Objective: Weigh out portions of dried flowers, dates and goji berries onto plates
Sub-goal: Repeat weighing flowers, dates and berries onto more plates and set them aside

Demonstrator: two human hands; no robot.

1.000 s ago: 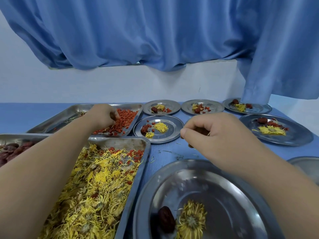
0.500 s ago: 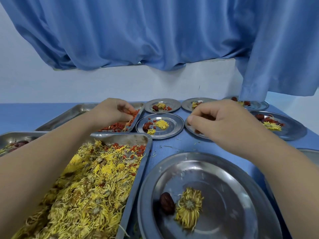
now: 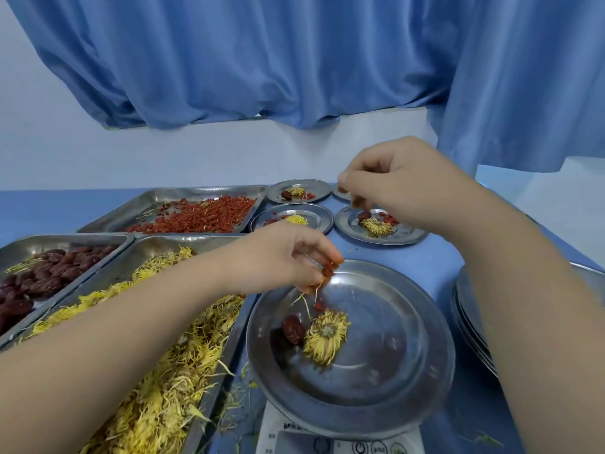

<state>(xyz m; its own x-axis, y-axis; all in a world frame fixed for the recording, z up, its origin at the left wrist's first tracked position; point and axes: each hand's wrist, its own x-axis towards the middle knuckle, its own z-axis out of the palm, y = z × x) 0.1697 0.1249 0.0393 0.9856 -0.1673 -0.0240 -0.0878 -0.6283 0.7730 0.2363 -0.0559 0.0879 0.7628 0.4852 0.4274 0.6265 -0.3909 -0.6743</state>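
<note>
While the left hand point(image 3: 288, 257) hangs over the plate point(image 3: 409, 322) that sits on the scale point(image 3: 343, 444), the step in hand looks to be adding goji berries point(image 3: 328, 270) to a portion. That portion already has a date point(image 3: 293, 329) and a dried flower point(image 3: 325, 337) lying just below the fingers.

To do it well, I judge the berries should be let go a few at a time, from low over the plate. That way the weight creeps up rather than overshoots, and nothing bounces over the rim onto the counter point(image 3: 438, 257). The yellow strands point(image 3: 306, 299) caught among the berries are best shaken free first.

The left fingers point(image 3: 314, 253) are bunched, tips pressed together in a pinch on a small cluster of berries, with strands trailing beneath them.

The right hand point(image 3: 402, 188) is beyond the left fingers, over a far plate point(image 3: 406, 235) that already carries its own date, flower and berries. Its fingers point(image 3: 355, 181) are curled tips-down, but I cannot tell whether they pinch anything. The tray point(image 3: 183, 193) of loose goji berries lies beyond and to the left of the left fingers.
</note>
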